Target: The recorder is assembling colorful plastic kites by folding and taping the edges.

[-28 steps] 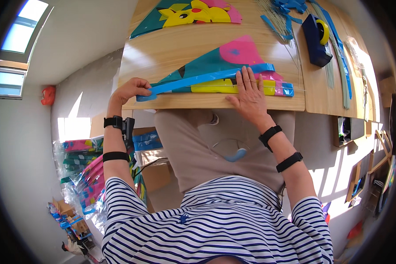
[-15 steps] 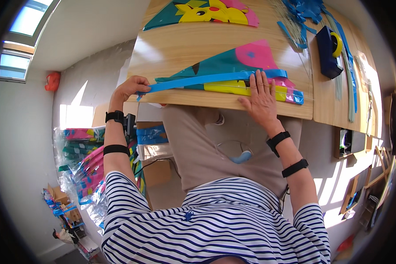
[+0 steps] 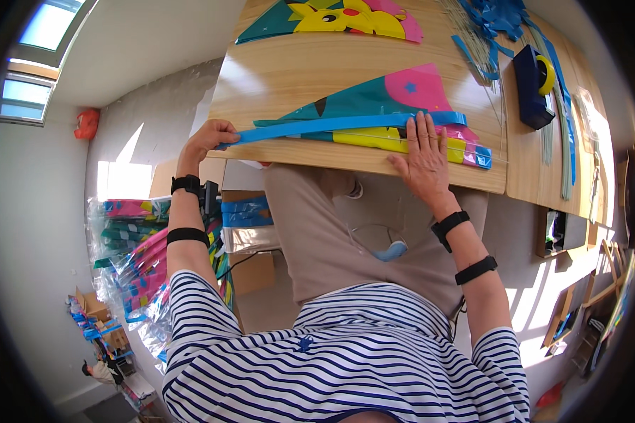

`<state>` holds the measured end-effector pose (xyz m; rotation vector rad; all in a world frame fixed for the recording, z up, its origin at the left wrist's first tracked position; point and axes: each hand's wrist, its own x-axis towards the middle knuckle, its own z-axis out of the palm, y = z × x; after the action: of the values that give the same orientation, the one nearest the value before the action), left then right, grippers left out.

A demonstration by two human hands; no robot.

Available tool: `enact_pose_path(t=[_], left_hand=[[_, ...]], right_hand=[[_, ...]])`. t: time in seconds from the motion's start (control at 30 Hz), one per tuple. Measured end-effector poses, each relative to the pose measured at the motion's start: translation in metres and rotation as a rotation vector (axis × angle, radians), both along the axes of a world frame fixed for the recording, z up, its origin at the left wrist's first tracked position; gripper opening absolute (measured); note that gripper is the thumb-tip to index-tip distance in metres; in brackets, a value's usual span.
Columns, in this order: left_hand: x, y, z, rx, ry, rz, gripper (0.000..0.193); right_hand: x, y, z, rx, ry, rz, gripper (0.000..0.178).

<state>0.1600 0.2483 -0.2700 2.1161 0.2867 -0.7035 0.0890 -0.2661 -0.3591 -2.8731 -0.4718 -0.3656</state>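
A long flat blue plastic strip (image 3: pixel 331 125) stretches across a folded printed plastic sheet (image 3: pixel 360 99) in teal, pink and yellow, near the table's front edge. The strip's left end is pinched between the thumb and fingers of my left hand (image 3: pixel 210 137), just off the sheet's pointed tip. My right hand (image 3: pixel 426 158) lies flat, fingers stretched out, pressing the strip down towards its right end. Beyond those fingers, the strip's right end extends over the pink part. A thin pale line, perhaps a rod, runs along the sheet's yellow part.
Another printed sheet (image 3: pixel 353 21) lies farther back. To the right stand a dark blue tape dispenser (image 3: pixel 533 95) with a yellow roll, a heap of blue strips (image 3: pixel 494 17) and thin rods (image 3: pixel 481 60). Bagged printed sheets (image 3: pixel 130 247) lie left below; a person (image 3: pixel 100 370) is far off.
The view has shifted slightly. The strip's loose tail under my left hand no longer shows, and the strip looks a little straighter. My right hand stays pressed flat.
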Motion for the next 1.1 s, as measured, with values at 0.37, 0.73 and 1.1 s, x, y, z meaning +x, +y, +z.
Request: enact_pose_path(t=[0.37, 0.73, 1.1], left_hand=[[-0.009, 0.006, -0.023, 0.071, -0.033, 0.101, 0.012], [-0.009, 0.017, -0.035, 0.031, -0.041, 0.097, 0.013], [-0.009, 0.013, -0.037, 0.018, -0.053, 0.119, 0.013]], right_hand=[[0.001, -0.001, 0.001, 0.055, 0.004, -0.004, 0.091], [0.000, -0.001, 0.002, 0.053, 0.019, -0.006, 0.091], [0.000, -0.002, 0.002, 0.054, 0.028, -0.007, 0.093]])
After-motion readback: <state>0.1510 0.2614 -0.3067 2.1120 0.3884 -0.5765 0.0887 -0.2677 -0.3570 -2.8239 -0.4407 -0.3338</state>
